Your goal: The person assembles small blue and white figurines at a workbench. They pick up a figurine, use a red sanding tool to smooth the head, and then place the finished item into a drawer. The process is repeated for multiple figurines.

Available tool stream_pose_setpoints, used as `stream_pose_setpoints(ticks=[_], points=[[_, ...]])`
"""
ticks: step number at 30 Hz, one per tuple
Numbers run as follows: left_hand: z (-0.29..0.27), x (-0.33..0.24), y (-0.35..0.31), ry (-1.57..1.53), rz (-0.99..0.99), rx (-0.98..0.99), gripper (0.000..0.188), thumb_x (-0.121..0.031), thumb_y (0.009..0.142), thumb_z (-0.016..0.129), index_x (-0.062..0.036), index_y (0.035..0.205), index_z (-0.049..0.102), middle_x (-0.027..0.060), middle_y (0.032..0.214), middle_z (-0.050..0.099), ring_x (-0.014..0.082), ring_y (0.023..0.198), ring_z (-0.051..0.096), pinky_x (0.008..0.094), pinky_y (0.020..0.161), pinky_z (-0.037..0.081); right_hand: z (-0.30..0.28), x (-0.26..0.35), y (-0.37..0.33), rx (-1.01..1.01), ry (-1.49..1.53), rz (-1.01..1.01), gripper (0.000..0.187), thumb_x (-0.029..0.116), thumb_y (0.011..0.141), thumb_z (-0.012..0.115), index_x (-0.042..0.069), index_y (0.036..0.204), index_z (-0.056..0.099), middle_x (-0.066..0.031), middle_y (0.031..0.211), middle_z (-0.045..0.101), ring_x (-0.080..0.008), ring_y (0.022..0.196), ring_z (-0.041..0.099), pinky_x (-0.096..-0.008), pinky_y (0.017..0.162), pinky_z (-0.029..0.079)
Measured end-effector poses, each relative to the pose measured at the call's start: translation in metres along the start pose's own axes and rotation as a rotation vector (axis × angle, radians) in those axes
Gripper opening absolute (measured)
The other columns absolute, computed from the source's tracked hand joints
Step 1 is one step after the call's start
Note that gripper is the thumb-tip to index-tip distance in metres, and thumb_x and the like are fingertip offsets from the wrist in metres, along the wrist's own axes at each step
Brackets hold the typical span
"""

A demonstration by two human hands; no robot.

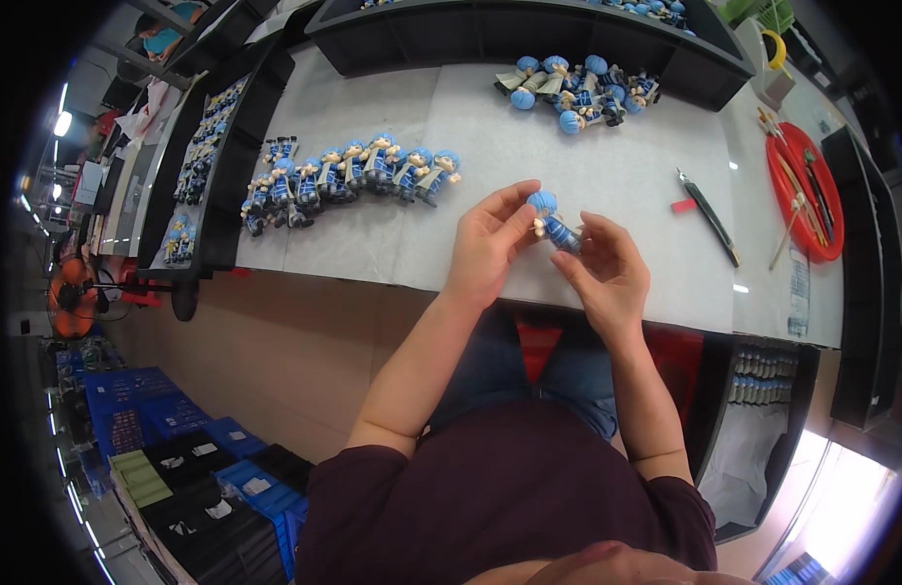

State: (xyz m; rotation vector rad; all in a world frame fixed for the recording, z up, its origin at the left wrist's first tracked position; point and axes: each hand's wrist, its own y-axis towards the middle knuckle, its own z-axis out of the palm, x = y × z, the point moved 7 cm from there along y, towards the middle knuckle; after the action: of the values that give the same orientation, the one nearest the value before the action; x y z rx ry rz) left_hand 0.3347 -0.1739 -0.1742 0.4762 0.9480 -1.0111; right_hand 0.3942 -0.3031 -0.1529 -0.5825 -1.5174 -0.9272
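Observation:
Above the near edge of the white-covered table, both my hands hold one small figurine (pixel 558 232) with light blue hair and a blue outfit. My left hand (pixel 492 239) pinches it near the head, thumb against its side. The fingers of my right hand (pixel 607 273) close on its lower end, which they partly hide. To the left of my hands stands a row of similar figurines (pixel 381 166), with some lying at its left end. Farther off, a loose heap of figurines (pixel 578 90) lies beside the large black tray (pixel 529 49).
On the right are a craft knife (pixel 709 216), a small red piece (pixel 683 206) and a red oval dish (pixel 833 234) with brushes. A black tray of figurines (pixel 244 146) stands at the left. Blue crates (pixel 139 390) sit on the floor. Another person (pixel 168 34) is far left.

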Motion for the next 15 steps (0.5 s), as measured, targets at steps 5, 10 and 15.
stream_pose_setpoints(ticks=[5,10,15], points=[[0.0070,-0.0024,-0.0024,0.119,0.045,0.029,0.034,-0.008,0.088,0.052,0.0053,0.119,0.047,0.0151,0.111,0.057,0.0203,0.095,0.059,0.0303,0.085,0.046,-0.0079,-0.0040,-0.0027,-0.056,-0.015,-0.055,0.042,-0.011,0.071,0.063,-0.002,0.110,0.052,-0.0094,0.097,0.056,-0.0133,0.086,0.057,-0.0243,0.075,0.048],[0.0042,-0.0017,-0.0031,0.195,0.078,-0.001,0.035,-0.004,0.086,0.054,0.0042,0.119,0.048,0.0153,0.111,0.057,0.0204,0.098,0.057,0.0320,0.088,0.045,-0.0080,-0.0007,-0.0015,-0.071,-0.030,-0.116,0.042,-0.015,0.070,0.059,-0.002,0.109,0.052,-0.0096,0.099,0.054,-0.0147,0.089,0.056,-0.0254,0.078,0.047],[0.0025,-0.0038,-0.0025,0.050,0.105,0.033,0.034,-0.002,0.087,0.052,0.0036,0.120,0.047,0.0137,0.110,0.057,0.0187,0.101,0.056,0.0309,0.088,0.045,-0.0044,-0.0003,-0.0003,-0.063,-0.016,-0.109,0.042,-0.017,0.070,0.054,-0.002,0.110,0.052,-0.0110,0.101,0.054,-0.0163,0.093,0.055,-0.0259,0.079,0.047]])
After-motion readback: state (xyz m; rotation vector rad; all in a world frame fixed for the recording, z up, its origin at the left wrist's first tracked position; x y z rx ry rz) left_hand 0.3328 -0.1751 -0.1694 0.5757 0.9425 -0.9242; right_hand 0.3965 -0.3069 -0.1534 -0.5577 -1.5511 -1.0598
